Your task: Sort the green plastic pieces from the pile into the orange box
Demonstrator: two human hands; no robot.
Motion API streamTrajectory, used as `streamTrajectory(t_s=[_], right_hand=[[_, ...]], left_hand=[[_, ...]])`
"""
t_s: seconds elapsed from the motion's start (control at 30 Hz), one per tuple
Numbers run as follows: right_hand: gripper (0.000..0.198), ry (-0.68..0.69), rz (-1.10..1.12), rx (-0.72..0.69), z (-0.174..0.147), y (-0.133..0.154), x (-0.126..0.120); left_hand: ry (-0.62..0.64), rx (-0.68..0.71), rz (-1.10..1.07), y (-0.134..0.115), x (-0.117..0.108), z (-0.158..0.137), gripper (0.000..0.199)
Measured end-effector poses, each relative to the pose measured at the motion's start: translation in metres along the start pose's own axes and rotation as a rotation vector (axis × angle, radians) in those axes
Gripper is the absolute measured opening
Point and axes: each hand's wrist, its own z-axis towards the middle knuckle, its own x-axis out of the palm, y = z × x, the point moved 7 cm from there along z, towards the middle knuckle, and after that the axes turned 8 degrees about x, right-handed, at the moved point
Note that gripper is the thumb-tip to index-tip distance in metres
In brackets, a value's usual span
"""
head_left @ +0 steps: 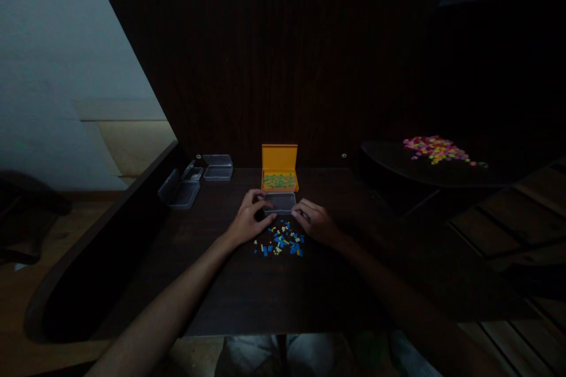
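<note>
A shallow clear plastic box [283,202] lies on the dark table between my hands. My left hand [250,219] is at its left end, with fingers over the edge and the thumb by the front corner, gripping it. At the right end, my right hand [315,221] has its thumb and curled fingers against the rim. Small blue, white and yellow toy-brick-like pieces [283,240] are scattered just in front of the box. Right behind it stands a yellow box [279,158] with its lid raised and small green pieces [280,181] inside.
Several clear lidded cases [183,194] stand opened at the table's left side, by a raised side panel [106,241]. On a dark rounded shelf [389,159] to the right lies a heap of pink, red and yellow pieces [435,148]. A tall dark panel [283,53] rises behind.
</note>
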Motion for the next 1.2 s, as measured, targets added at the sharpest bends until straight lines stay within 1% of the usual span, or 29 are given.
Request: streamTrajectory(t_s=[0.1,0.17,0.23,0.37,0.47,0.53,0.67,0.73,0.83,0.87,0.93,1.03,1.2], right_hand=[[0.017,-0.046,0.076,-0.007,0.000,0.007,-0.008],[0.018,-0.065,0.111,-0.017,-0.001,0.011,-0.012],[0.019,-0.065,0.133,-0.033,-0.002,0.015,-0.015],[0.019,-0.049,0.153,-0.020,-0.004,0.018,-0.018],[0.019,-0.032,0.160,-0.006,-0.004,0.017,-0.018],[0.018,-0.021,0.154,-0.015,-0.004,0.017,-0.017],[0.017,-0.006,0.127,-0.047,-0.005,0.017,-0.015],[0.017,-0.029,0.114,-0.044,-0.005,0.015,-0.018],[0.018,-0.066,0.104,-0.004,-0.005,0.008,-0.030],[0.015,-0.043,0.100,0.003,-0.004,0.006,-0.032],[0.007,0.059,0.089,-0.005,-0.003,0.004,-0.032],[0.009,0.209,0.084,-0.037,-0.005,0.001,-0.025],[0.016,0.295,0.115,-0.068,-0.008,0.000,-0.014]], left_hand=[[-0.086,-0.112,-0.037,0.001,-0.010,0.000,0.032],[-0.104,-0.155,-0.107,0.002,-0.013,0.001,0.043],[-0.088,-0.182,-0.256,0.004,-0.011,0.001,0.053],[0.005,-0.298,-0.639,0.011,0.006,-0.003,0.077],[-0.010,-0.340,-0.772,0.012,0.011,-0.005,0.083],[-0.040,-0.326,-0.802,0.011,0.010,-0.004,0.081],[-0.054,-0.311,-0.831,0.011,0.010,-0.003,0.081],[-0.081,-0.317,-0.841,0.013,0.008,-0.003,0.082],[-0.123,-0.333,-0.831,0.019,0.006,-0.004,0.086],[-0.129,-0.337,-0.814,0.021,0.005,-0.004,0.087],[-0.137,-0.344,-0.770,0.025,0.005,-0.005,0.090],[-0.156,-0.345,-0.733,0.031,0.005,-0.006,0.093],[-0.175,-0.360,-0.762,0.034,0.006,-0.008,0.094]])
